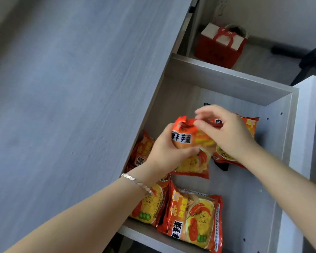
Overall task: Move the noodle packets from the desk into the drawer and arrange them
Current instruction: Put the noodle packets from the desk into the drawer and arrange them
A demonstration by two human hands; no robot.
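Note:
Both hands are over the open drawer (226, 83). A red and orange noodle packet (192, 141) is held above the drawer floor. My left hand (168, 148) grips its left side, and my right hand (226, 132) pinches its top edge. Several more packets lie in the drawer: one under my right hand (248, 128), one at the left wall (142, 152), one partly under my left wrist (151, 205) and one in the near part (195, 220). No packet shows on the grey desk top (71, 106).
A red and white gift bag (221, 46) stands on the floor beyond the drawer. Black tripod legs (310, 61) reach in at the far right. The drawer's white front panel (306, 125) is on the right. A bracelet circles my left wrist.

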